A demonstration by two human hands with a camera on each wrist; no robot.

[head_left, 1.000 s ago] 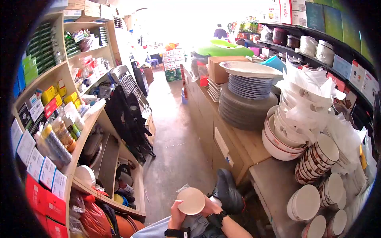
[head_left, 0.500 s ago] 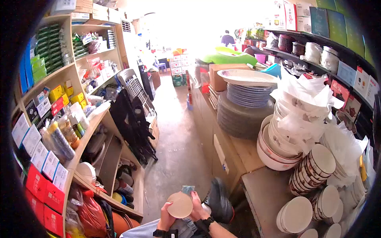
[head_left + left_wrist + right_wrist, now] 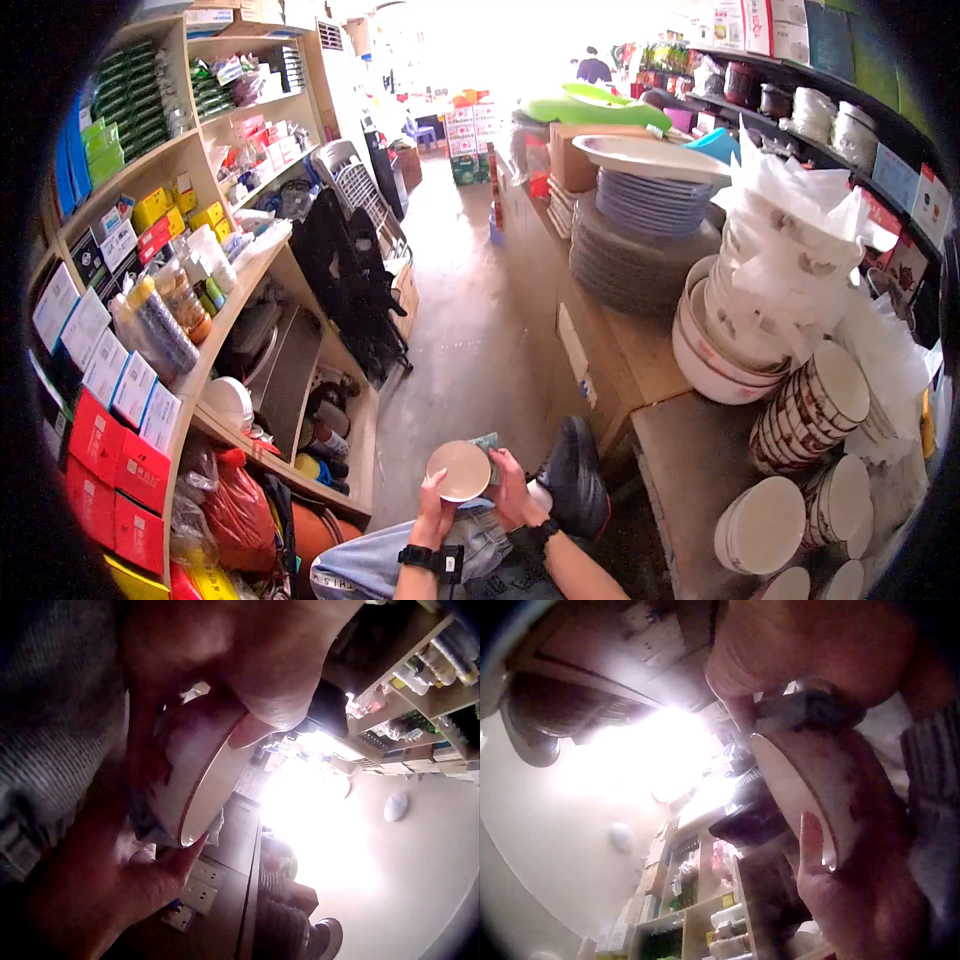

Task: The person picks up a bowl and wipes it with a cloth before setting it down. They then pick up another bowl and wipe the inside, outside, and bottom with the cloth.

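In the head view a small bowl (image 3: 459,470) with a cream inside is held over the person's lap, its opening toward the camera. The left hand (image 3: 433,512) grips it from the left, with the thumb over the rim. On the right side, the right hand (image 3: 513,490) holds a grey-blue cloth-like piece (image 3: 806,710) against the bowl's outside. Reddish marks show on the outer wall of the bowl (image 3: 196,761) in the left wrist view. Parts of both hands' fingers are hidden behind the bowl.
Stacked bowls (image 3: 760,525) stand on a low surface to the right, beside paper-wrapped bowls (image 3: 785,270) and piled plates (image 3: 640,245). Shelves with boxes (image 3: 120,450) line the left. A dark shoe (image 3: 577,480) is just beyond the right hand. A folded black chair (image 3: 345,280) leans at the left shelf.
The bowl and both hands shifted left, then back right in the head view, as the whole scene also shifted. The grey-blue piece came into clearer sight at the bowl's far edge, then became partly hidden.
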